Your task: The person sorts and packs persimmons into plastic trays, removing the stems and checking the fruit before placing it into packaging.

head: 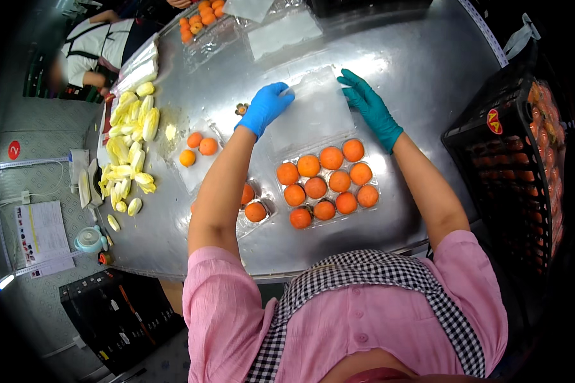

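A clear plastic clamshell tray (334, 221) lies before me on the steel table, its pockets filled with rows of orange persimmons (316, 187). Over the far side of it, where its lid lies, is a translucent white sheet (318, 112). My left hand (268, 107), in a blue glove, pinches the sheet's left edge near the far corner. In a green glove, my right hand (370, 109) has its fingers around the right edge, a sliver of white between them. My left forearm partly hides a second clear tray (263, 221) with persimmons (255, 211).
Three loose persimmons (208, 146) and a dried calyx (241, 109) lie to the left. Beyond them is a pile of yellow chicory heads (136, 124). A black crate (488, 158) of packed fruit stands at right. Another person (100, 45) stands at far left.
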`<move>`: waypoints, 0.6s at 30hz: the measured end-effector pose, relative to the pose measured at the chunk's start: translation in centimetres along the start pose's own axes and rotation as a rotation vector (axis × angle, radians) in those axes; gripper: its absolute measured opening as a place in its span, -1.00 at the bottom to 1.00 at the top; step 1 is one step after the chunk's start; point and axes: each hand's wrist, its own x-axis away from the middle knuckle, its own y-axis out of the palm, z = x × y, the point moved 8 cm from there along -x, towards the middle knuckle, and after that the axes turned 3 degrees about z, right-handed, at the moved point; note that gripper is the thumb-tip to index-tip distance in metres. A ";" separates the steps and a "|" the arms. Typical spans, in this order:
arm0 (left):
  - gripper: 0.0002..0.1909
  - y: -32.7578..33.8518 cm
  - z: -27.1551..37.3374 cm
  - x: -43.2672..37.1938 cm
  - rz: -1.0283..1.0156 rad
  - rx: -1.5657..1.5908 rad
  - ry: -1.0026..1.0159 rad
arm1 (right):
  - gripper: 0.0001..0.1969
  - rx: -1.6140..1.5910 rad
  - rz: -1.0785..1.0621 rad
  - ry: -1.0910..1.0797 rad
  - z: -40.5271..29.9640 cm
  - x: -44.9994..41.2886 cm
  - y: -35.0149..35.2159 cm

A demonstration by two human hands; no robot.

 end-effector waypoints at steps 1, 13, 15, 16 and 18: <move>-0.65 0.1 0.4 -0.2 0.004 -0.068 0.015 | -0.48 0.118 -0.007 -0.067 -0.5 0.2 0.2; -0.45 -5.1 5.5 8.4 0.666 -0.644 0.389 | -0.65 0.884 -0.102 -0.574 -0.1 -0.1 2.9; -0.59 -5.3 5.8 10.3 0.681 -0.509 0.402 | -0.65 0.877 -0.112 -0.565 0.4 -0.4 2.7; -0.62 -5.2 5.5 11.0 0.655 -0.422 0.390 | -0.66 0.887 -0.119 -0.565 0.6 -0.5 2.6; -0.68 -5.1 5.0 12.6 0.628 -0.307 0.375 | -0.67 0.898 -0.131 -0.539 0.8 -0.6 2.5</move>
